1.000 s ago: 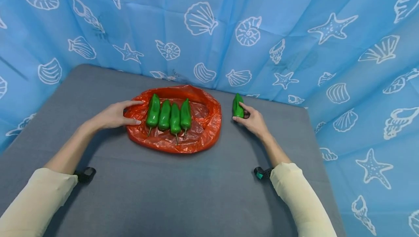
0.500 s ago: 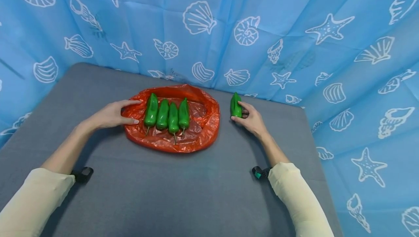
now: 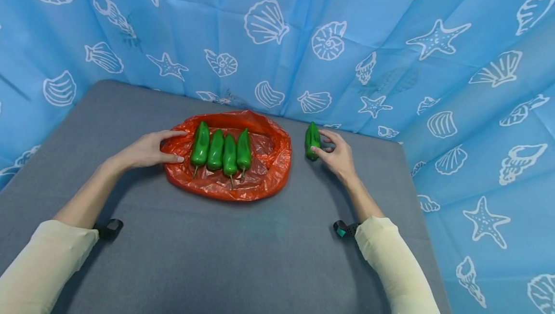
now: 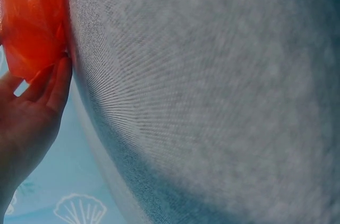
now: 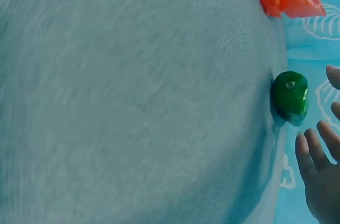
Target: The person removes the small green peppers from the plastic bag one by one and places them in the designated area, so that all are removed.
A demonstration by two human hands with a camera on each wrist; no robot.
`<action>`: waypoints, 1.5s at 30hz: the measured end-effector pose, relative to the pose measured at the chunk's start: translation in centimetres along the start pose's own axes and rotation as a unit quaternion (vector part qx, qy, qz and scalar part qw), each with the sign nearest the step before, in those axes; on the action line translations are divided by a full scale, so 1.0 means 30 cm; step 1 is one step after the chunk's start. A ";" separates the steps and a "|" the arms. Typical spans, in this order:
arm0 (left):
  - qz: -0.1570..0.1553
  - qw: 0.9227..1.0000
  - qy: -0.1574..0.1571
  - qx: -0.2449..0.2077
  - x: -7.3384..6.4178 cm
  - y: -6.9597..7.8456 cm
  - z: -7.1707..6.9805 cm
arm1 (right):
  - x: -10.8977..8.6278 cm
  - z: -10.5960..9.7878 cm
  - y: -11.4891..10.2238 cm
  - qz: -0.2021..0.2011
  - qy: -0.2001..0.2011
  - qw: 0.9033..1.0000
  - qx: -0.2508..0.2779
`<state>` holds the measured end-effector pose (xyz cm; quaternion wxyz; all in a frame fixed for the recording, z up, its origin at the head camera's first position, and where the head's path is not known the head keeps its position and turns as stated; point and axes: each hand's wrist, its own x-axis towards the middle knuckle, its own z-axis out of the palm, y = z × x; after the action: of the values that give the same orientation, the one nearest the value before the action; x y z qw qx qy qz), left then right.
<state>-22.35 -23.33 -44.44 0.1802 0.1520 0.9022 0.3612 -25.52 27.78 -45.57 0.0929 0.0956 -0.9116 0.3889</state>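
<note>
A red plastic bag (image 3: 269, 186) lies with its mouth spread wide, and several green peppers (image 3: 215, 152) sit side by side in it. At its left side my left hand (image 3: 145, 151) holds the rim, thumb and index finger over the edge. The left wrist view has the other fingers against the outside of the bag (image 4: 34, 22). One more green pepper (image 3: 311, 140) lies on the table right of the bag. Beside it is my right hand (image 3: 338, 155), fingers spread and holding nothing. In the right wrist view a gap separates these fingers from the pepper (image 5: 291, 96).
A grey cloth covers the table (image 3: 208, 251). Behind it and along the right hangs a blue curtain (image 3: 277, 63) with white shell and starfish prints, close to the lone pepper. Dark wrist straps (image 3: 345, 228) show near both sleeves.
My right hand has let go of the lone pepper and its fingers have moved slightly right, off it. The left hand, the bag and the peppers in it have stayed in place.
</note>
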 end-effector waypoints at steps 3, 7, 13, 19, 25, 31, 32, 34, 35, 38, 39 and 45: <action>0.005 1.000 0.002 0.003 0.001 0.000 -0.001 | -0.002 -0.003 -0.017 -0.016 0.019 1.000 -0.001; 0.008 1.000 0.004 0.007 0.003 0.002 -0.005 | -0.005 0.000 -0.044 -0.030 0.033 0.999 0.008; 0.004 1.000 0.002 0.006 0.002 0.006 -0.008 | -0.004 0.014 -0.095 -0.050 0.022 0.998 0.032; 0.001 1.000 0.003 0.006 0.000 0.011 -0.008 | -0.003 0.029 -0.136 -0.061 0.011 0.997 0.046; -0.003 1.000 0.003 0.002 0.000 0.008 -0.009 | -0.010 0.055 -0.158 -0.071 0.002 0.994 0.089; -0.002 1.000 0.011 0.003 0.002 0.002 -0.005 | -0.041 0.065 -0.245 -0.093 -0.014 0.986 0.135; 0.000 1.000 0.011 0.003 0.003 0.002 -0.004 | -0.047 0.063 -0.263 -0.097 -0.015 0.986 0.138; 0.003 1.000 0.012 0.003 0.003 0.002 -0.002 | -0.057 0.061 -0.298 -0.104 -0.016 0.985 0.136; 0.003 1.000 0.012 0.002 0.003 0.003 -0.002 | -0.058 0.065 -0.305 -0.109 -0.017 0.984 0.139; 0.002 1.000 0.012 0.001 0.002 0.004 -0.001 | -0.060 0.078 -0.325 -0.124 -0.017 0.982 0.144; 0.001 1.000 0.012 0.001 0.002 0.004 0.000 | -0.059 0.083 -0.329 -0.127 -0.017 0.981 0.148; -0.001 1.000 0.011 0.003 0.006 0.008 0.005 | -0.057 0.116 -0.347 -0.135 -0.017 0.974 0.181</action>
<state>-22.41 -23.01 -44.41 0.1695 0.1480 0.9055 0.3599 -21.63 18.35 -41.17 0.1105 0.2398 -0.8062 0.5295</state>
